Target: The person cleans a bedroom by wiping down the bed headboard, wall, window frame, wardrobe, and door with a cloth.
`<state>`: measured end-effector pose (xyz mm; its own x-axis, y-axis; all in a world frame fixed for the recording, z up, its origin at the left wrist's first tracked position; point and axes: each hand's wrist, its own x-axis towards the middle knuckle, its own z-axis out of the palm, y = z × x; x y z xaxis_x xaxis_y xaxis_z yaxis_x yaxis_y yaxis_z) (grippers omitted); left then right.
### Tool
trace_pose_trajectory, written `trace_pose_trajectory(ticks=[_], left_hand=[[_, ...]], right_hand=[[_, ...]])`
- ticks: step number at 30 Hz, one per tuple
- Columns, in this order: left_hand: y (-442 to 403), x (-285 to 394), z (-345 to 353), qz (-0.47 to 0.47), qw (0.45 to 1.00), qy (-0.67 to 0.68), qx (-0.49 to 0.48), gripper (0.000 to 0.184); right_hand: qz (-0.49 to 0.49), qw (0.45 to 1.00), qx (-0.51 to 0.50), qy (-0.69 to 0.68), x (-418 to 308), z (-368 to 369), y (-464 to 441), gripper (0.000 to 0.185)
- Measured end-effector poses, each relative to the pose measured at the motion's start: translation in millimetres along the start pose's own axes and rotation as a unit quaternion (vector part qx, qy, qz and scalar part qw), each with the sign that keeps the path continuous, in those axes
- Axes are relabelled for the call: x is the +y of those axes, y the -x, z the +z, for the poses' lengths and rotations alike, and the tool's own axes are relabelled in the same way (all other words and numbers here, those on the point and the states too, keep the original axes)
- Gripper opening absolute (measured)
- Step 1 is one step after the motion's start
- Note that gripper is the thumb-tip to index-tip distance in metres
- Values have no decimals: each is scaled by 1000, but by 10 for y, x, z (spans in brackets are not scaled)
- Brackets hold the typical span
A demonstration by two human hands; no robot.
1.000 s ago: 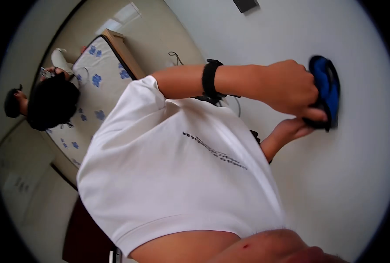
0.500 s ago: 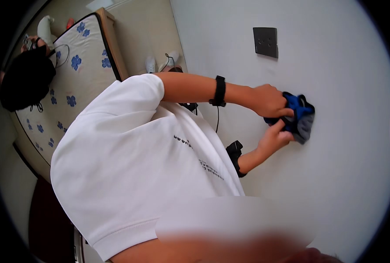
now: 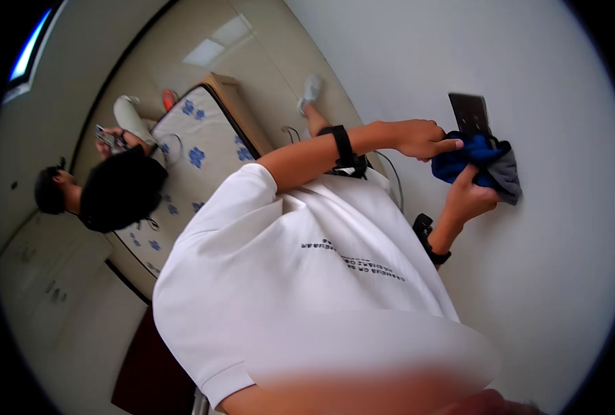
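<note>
Count: 2 hands, 1 blue-and-grey cloth item, 1 dark wall socket plate.

Left hand (image 3: 425, 140): mostly closed, fingers curled, one digit extended onto the blue part, gripping the edge of the blue-and-grey cloth item (image 3: 483, 162). Right hand (image 3: 468, 197): closed, one digit pointing up against the blue part, other fingers curled, gripping the same item from the lower side in view. Hidden fingertips: can't tell.

Item is bunched between and just beyond both hands, in front of the white wall (image 3: 563, 249), grey section on the far side. It overlaps the lower end of the socket plate (image 3: 468, 112) in view; can't tell if they touch.

Wrist straps: 2, both black, one per arm. Mattress (image 3: 197, 135): 1, blue flower print, on a wooden bed frame (image 3: 241, 111). Other person in black top (image 3: 124, 190): 1, beside the mattress, holding a device. Light shoe (image 3: 311, 93): 1, well apart from the cloth.
</note>
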<state>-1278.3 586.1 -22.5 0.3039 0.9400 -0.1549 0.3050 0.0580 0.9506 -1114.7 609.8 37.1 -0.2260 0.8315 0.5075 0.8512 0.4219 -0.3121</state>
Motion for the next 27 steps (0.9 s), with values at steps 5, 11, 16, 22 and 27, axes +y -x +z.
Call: trace_pose_trajectory(ticks=[5,11,16,22,27], left_hand=[[204,118,-760,56,971,230,37,55],[537,759,-1650,167,972,151,71,38],[671,769,-2085,236,947,54,212,29],[671,-88,-2314,192,941,107,258,34],[565,-559,-2553,187,862,298,364,38]], right_hand=[[31,987,16,-158,-309,86,-74,41],[-41,948,54,-310,-1039,197,-510,41],[-112,900,145,-395,-1603,527,-945,35],[-58,933,-149,-322,-1896,1049,-987,28],[-178,906,-334,-189,-1948,1267,-1106,45]])
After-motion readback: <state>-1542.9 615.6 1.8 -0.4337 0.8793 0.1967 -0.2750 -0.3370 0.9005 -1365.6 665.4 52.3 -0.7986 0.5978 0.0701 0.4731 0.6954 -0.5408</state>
